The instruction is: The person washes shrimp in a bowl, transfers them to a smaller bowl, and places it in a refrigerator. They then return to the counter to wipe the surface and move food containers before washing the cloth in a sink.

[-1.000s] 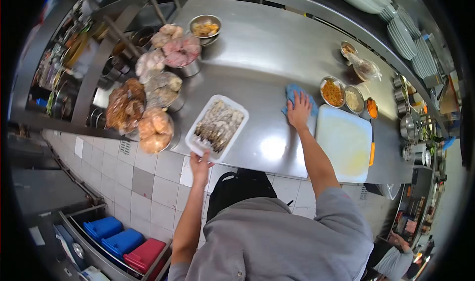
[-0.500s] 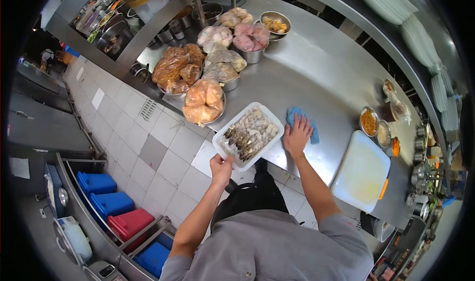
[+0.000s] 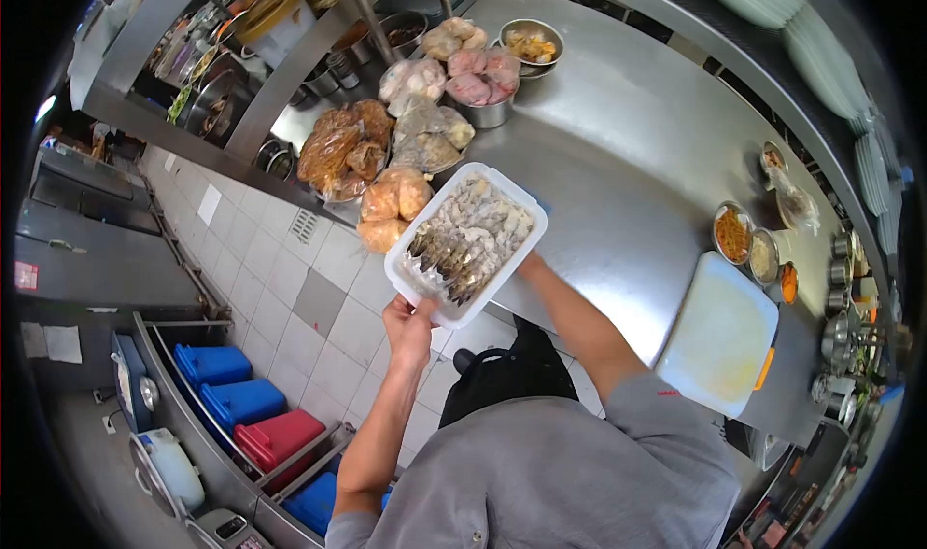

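Note:
My left hand [image 3: 409, 329] grips the near left corner of a white rectangular tub [image 3: 537, 223], which holds rows of what look like shelled shrimp [image 3: 473, 235]. The tub is raised over the front edge of the steel counter [image 3: 618, 163]. My right hand is hidden behind the tub's right side; only the forearm and wrist show. A bit of blue cloth [image 3: 545, 207] peeks out past the tub's right rim. Just left of the tub sits a bag of orange-toned food [image 3: 394, 203].
More bagged food [image 3: 346, 148] stands in bowls at the counter's left. On the right lie a white cutting board [image 3: 719, 337] and small bowls, one with orange shreds [image 3: 732, 236]. Stacked white plates [image 3: 830, 61] line the shelf above. Blue and red bins [image 3: 280, 443] are at lower left.
The tub has moved left and up in my left hand. My right hand, earlier spread on the blue cloth, has moved left behind the tub, which now covers most of the cloth.

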`<state>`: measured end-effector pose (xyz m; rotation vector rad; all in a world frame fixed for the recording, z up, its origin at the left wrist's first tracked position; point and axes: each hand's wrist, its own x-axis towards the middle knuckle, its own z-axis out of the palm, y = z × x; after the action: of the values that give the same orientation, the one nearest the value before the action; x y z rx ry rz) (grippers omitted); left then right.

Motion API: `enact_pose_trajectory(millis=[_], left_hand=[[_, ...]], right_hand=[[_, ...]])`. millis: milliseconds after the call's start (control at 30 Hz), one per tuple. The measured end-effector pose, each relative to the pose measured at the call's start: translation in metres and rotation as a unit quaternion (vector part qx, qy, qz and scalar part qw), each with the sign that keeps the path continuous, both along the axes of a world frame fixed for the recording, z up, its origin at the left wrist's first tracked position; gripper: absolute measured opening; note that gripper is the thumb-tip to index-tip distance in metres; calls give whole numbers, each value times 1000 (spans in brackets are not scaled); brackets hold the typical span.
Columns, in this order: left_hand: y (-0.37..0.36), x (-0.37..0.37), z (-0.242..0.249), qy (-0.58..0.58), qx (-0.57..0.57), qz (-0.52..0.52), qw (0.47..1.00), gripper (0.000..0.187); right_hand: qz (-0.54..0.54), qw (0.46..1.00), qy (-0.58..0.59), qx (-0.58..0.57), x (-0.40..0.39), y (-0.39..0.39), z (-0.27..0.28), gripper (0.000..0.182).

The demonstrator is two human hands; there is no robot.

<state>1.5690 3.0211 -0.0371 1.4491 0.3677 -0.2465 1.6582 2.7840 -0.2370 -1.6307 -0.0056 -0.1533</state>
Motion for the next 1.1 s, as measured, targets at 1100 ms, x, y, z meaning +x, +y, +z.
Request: enact_pose_trajectory(millis=[1100], left_hand=[[-32,88,-110,-112,107,-10,988,41]], right_hand=[[-151,803,51,-574,-168,-122,98,48]])
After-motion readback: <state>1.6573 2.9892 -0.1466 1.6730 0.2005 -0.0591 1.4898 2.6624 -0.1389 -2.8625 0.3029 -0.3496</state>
